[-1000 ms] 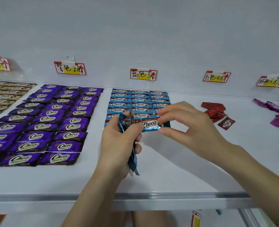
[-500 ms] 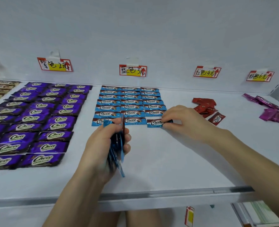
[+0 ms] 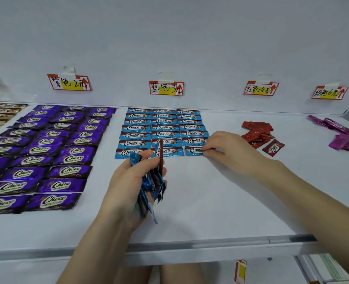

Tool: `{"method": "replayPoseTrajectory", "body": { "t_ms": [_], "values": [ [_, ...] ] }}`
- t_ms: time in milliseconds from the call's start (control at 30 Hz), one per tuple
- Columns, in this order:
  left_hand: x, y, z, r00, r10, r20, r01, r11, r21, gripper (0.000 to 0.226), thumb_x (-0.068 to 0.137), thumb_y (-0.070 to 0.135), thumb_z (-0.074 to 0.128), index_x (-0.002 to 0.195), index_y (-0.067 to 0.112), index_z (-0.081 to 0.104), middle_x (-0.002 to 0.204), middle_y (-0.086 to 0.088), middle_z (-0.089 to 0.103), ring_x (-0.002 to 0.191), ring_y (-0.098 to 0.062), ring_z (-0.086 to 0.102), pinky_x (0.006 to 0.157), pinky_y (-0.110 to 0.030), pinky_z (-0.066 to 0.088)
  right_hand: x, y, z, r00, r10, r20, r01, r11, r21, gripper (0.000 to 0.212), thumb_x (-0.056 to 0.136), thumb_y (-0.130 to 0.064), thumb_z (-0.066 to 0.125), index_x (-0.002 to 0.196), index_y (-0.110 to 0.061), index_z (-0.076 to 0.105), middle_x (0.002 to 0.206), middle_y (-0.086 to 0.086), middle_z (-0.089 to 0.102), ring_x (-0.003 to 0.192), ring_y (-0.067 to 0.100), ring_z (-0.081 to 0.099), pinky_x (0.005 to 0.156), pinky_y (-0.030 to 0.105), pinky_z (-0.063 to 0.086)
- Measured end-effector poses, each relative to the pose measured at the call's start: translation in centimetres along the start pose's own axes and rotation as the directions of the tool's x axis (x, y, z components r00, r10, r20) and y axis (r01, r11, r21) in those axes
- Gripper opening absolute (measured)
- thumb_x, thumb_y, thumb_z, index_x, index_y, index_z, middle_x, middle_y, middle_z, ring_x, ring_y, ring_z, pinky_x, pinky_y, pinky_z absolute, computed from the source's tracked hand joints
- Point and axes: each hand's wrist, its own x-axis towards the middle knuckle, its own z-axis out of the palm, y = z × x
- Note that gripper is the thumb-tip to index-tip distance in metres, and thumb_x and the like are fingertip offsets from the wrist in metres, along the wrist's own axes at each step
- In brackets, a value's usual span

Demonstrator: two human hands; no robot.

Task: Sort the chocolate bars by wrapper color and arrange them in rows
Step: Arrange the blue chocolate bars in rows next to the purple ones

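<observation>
The blue bar (image 3: 194, 150) in play lies flat at the right end of the nearest row of the blue block (image 3: 162, 128). Its long axis runs left to right, in line with its two row-mates. My right hand (image 3: 228, 152) sits just to its right, the grip pinching the wrapper's right end, so I judge the way out is to let go and draw off rightward. My left hand (image 3: 126, 187) is nearer me and to the left, its grip clenched round a stack of blue bars (image 3: 152, 181) held on edge. The white shelf (image 3: 210, 201) runs toward me to a metal front edge. Purple rows (image 3: 46, 150) lie left of the block. Loose red bars (image 3: 257, 132) and pink bars (image 3: 341, 136) lie apart to the right.
</observation>
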Motion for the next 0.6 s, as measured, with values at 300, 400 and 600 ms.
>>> {"method": "replayPoseTrajectory", "body": {
  "t_ms": [300, 400, 600],
  "values": [
    [-0.19, 0.1, 0.31, 1.0, 0.001, 0.026, -0.002, 0.999, 0.039, 0.013, 0.084, 0.007, 0.063, 0.095, 0.013, 0.064, 0.063, -0.004, 0.069, 0.049, -0.011, 0.064, 0.043, -0.021, 0.052, 0.16, -0.13, 0.6, 0.999, -0.033, -0.022, 0.034, 0.999, 0.018, 0.021, 0.089, -0.012, 0.058, 0.107, -0.011, 0.068, 0.109, 0.005, 0.062, 0.105, 0.018, 0.052, 0.081, 0.034, 0.045],
    [-0.28, 0.19, 0.31, 0.999, 0.001, 0.034, -0.002, 0.999, 0.034, 0.018, 0.084, 0.007, 0.063, 0.1, 0.015, 0.064, 0.063, -0.005, 0.069, 0.049, -0.011, 0.065, 0.041, -0.021, 0.051, 0.21, -0.22, 0.45, 0.999, -0.046, -0.004, 0.046, 0.999, 0.007, 0.022, 0.09, -0.013, 0.057, 0.109, -0.012, 0.068, 0.113, 0.005, 0.062, 0.107, 0.019, 0.052, 0.082, 0.035, 0.045],
    [-0.3, 0.3, 0.15, 0.999, 0.026, 0.04, -0.028, 0.997, 0.074, 0.019, 0.085, 0.009, 0.063, 0.098, 0.023, 0.064, 0.066, -0.005, 0.07, 0.054, -0.012, 0.067, 0.042, -0.023, 0.051, 0.19, -0.34, 0.51, 0.999, -0.04, 0.009, 0.04, 0.999, -0.004, 0.023, 0.09, -0.013, 0.056, 0.11, -0.011, 0.067, 0.114, 0.007, 0.062, 0.108, 0.021, 0.052, 0.083, 0.035, 0.045]
  ]
}}
